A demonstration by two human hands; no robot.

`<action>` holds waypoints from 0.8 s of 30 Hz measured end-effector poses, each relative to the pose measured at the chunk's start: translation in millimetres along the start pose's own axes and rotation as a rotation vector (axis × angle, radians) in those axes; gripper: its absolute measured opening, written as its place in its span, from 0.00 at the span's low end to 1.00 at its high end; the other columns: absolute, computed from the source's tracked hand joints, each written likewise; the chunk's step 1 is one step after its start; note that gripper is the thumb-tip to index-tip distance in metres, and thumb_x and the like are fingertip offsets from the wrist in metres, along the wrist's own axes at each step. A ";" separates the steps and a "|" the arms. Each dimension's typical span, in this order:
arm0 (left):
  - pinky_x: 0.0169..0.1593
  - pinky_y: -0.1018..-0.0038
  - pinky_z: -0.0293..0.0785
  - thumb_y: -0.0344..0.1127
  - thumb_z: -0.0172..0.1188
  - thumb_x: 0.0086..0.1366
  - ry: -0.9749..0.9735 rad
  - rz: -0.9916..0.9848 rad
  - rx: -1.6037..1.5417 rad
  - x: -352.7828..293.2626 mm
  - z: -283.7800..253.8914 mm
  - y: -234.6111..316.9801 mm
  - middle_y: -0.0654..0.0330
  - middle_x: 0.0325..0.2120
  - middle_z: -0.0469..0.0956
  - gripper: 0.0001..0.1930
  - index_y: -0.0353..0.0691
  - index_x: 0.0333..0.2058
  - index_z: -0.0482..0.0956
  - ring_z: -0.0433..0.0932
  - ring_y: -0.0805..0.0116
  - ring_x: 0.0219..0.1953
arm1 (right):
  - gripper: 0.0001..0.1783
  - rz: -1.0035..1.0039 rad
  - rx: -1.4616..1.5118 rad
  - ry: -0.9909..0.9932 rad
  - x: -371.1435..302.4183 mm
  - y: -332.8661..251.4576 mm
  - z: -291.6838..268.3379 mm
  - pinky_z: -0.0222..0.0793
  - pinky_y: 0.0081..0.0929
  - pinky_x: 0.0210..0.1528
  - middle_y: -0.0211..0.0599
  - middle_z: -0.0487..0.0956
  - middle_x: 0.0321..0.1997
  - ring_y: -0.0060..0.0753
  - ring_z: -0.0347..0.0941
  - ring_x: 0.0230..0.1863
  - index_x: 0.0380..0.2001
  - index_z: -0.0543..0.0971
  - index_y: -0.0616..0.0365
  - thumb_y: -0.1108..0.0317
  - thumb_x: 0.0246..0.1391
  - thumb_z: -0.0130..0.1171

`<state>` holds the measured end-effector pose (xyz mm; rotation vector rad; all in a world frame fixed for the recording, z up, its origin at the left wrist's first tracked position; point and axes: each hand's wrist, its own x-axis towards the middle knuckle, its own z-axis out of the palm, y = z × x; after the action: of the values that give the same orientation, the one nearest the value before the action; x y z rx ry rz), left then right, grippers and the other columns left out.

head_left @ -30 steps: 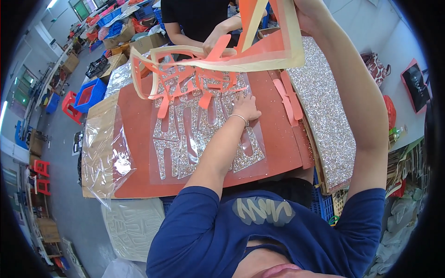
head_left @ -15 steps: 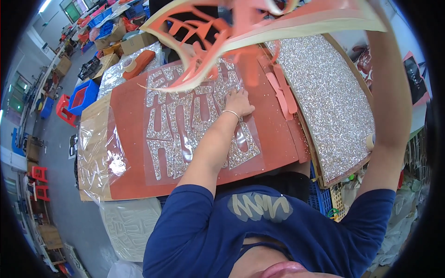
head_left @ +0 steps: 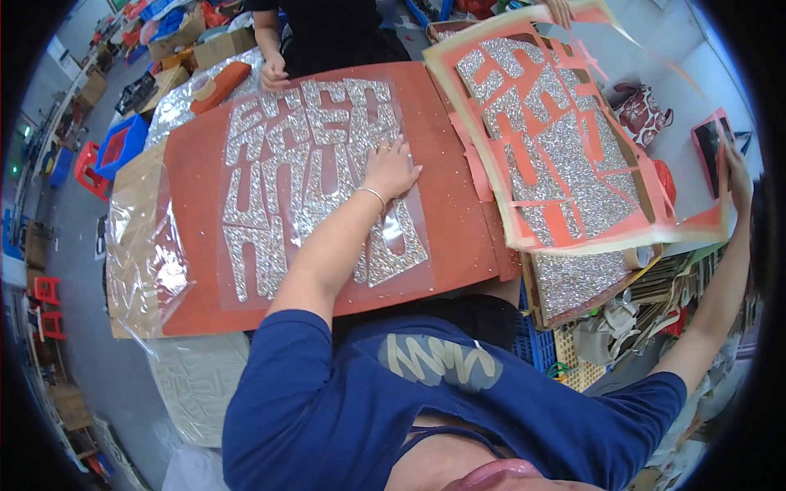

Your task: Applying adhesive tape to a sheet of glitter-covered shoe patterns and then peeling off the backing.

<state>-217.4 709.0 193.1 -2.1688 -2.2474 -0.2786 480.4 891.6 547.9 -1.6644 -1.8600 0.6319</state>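
My left hand [head_left: 391,170] lies flat, fingers outstretched, on a clear film [head_left: 416,209] bearing silvery glitter cut-out shapes [head_left: 323,196]. This film rests on a reddish-brown board [head_left: 458,237]. Far to the right, my right hand [head_left: 738,176] is closed on the side edge of a large stencil [head_left: 536,176], coral pink with a cream border. The stencil hangs tilted over a tray of silvery glitter [head_left: 573,290], which shows through its openings. A co-worker's hand [head_left: 560,11] grips the stencil's far edge. Their other hand [head_left: 274,74] is by the board's far edge.
Loose pink strips [head_left: 471,159] lie along the board's right side. Clear plastic wrap [head_left: 155,245] covers its left end. Beyond it stand a tape roll [head_left: 203,87] and a blue crate [head_left: 123,147]. Stacked scraps [head_left: 655,315] sit at the lower right.
The stencil has swung from above the film to the right, over the glitter tray. My right hand went with it. My left hand stays on the film; the co-worker's hands have come into sight.
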 end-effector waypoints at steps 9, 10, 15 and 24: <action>0.58 0.52 0.60 0.50 0.49 0.62 -0.034 0.079 -0.148 34.5 21.5 -0.8 0.52 0.57 0.65 0.26 0.34 0.51 0.69 0.60 0.46 0.59 | 0.15 -0.221 -0.693 0.555 -113.4 31.6 155.3 0.67 0.35 0.49 0.45 0.77 0.45 0.44 0.74 0.48 0.47 0.74 0.57 0.67 0.59 0.45; 0.58 0.51 0.60 0.49 0.49 0.63 -0.042 0.101 -0.166 45.8 25.6 4.1 0.52 0.57 0.66 0.25 0.35 0.50 0.70 0.60 0.45 0.59 | 0.15 -0.340 -0.501 0.425 -140.7 5.2 210.4 0.65 0.34 0.52 0.43 0.76 0.48 0.42 0.73 0.50 0.48 0.74 0.59 0.73 0.58 0.44; 0.57 0.49 0.61 0.46 0.47 0.64 -0.140 0.047 -0.084 60.9 14.4 5.6 0.52 0.56 0.66 0.22 0.37 0.48 0.73 0.60 0.45 0.58 | 0.19 -0.988 -0.197 -0.225 -281.1 -134.1 471.8 0.58 0.50 0.60 0.43 0.74 0.48 0.49 0.67 0.55 0.43 0.76 0.58 0.76 0.43 0.56; 0.42 0.63 0.71 0.43 0.54 0.60 -0.008 0.000 -0.146 150.3 34.6 -76.4 0.49 0.36 0.77 0.18 0.37 0.45 0.75 0.75 0.48 0.38 | 0.19 -0.736 -0.263 -0.253 -341.5 -133.1 570.1 0.48 0.55 0.63 0.42 0.71 0.52 0.48 0.61 0.60 0.44 0.75 0.61 0.70 0.47 0.59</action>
<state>-295.5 860.4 168.8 -2.2418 -2.2992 -0.4486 20.4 548.3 187.4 -0.9281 -2.6126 0.2938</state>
